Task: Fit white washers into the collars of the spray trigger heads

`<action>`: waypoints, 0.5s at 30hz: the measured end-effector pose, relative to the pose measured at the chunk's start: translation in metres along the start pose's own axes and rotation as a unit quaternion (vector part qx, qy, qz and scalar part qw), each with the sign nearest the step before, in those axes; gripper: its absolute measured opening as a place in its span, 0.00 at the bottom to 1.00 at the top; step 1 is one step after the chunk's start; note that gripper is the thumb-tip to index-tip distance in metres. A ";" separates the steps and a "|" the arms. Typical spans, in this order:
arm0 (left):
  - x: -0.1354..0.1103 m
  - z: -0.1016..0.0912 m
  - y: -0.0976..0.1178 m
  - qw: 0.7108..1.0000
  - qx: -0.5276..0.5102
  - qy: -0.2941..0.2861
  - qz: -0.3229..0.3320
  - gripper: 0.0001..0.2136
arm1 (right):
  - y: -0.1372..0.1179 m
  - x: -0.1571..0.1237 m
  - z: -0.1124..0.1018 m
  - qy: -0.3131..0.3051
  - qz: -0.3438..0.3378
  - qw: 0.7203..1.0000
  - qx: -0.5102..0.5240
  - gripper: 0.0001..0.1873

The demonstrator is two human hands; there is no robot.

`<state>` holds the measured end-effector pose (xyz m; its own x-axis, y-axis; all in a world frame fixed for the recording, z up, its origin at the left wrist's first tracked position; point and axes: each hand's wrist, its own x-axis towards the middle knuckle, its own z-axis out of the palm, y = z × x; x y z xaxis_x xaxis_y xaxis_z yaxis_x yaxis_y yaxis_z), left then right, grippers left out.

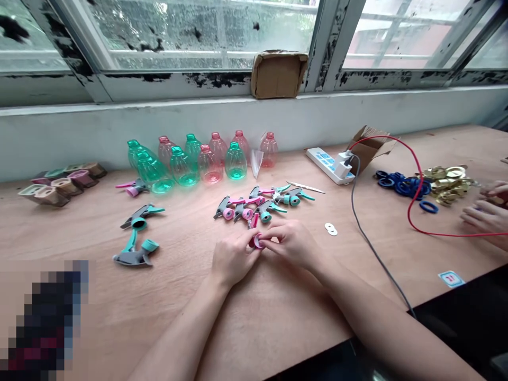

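Note:
My left hand (pixel 235 258) is closed around a pink spray trigger head (pixel 254 222), its collar turned up toward me. The fingertips of my right hand (pixel 291 241) pinch a pale washer (pixel 257 242) at the mouth of that collar; the fingers partly hide it. Just beyond my hands lies a group of grey spray trigger heads (pixel 265 207) with pink or teal levers and collars. Two loose white washers (pixel 330 229) rest to the right of my right hand. More teal trigger heads (pixel 135 253) lie apart on the left.
Green and pink clear bottles (pixel 211 172) stand along the wall, with a plastic funnel-like piece (pixel 256 163) among them. A white power strip (pixel 331 165) and red cable (pixel 415 164) lie rightward. Blue rings (pixel 402 184), brass parts (pixel 446 182) and another person's hands (pixel 490 214) are far right.

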<state>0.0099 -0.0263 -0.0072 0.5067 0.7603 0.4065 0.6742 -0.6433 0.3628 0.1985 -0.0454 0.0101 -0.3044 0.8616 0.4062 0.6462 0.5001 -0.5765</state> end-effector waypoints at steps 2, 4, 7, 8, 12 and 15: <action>0.000 0.000 -0.001 1.000 -0.004 -0.006 -0.004 0.11 | 0.001 0.000 0.002 -0.004 -0.009 1.000 0.005 0.06; -0.001 -0.001 -0.002 1.000 -0.010 -0.011 -0.009 0.11 | 0.001 0.001 0.004 -0.002 -0.016 1.000 -0.001 0.07; -0.001 -0.005 -0.004 0.999 -0.022 0.032 -0.014 0.13 | 0.004 0.004 -0.004 -0.017 -0.061 0.998 -0.014 0.11; -0.001 -0.008 -0.005 0.997 -0.022 0.070 -0.017 0.13 | 0.007 0.004 -0.011 -0.027 -0.076 0.997 -0.020 0.15; 0.003 -0.025 -0.018 0.966 0.006 0.255 -0.051 0.13 | 0.034 -0.004 -0.061 -0.025 0.032 0.996 -0.075 0.21; 0.008 -0.035 -0.037 0.955 0.062 0.282 -0.071 0.13 | 0.063 -0.020 -0.097 -0.060 0.220 0.963 -0.144 0.18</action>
<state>-0.0300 0.0005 0.0122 0.0591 0.6479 0.7594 0.7914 -0.4941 0.3599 0.3132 -0.0402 0.0347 -0.0238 0.9970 0.0730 0.8931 0.0540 -0.4466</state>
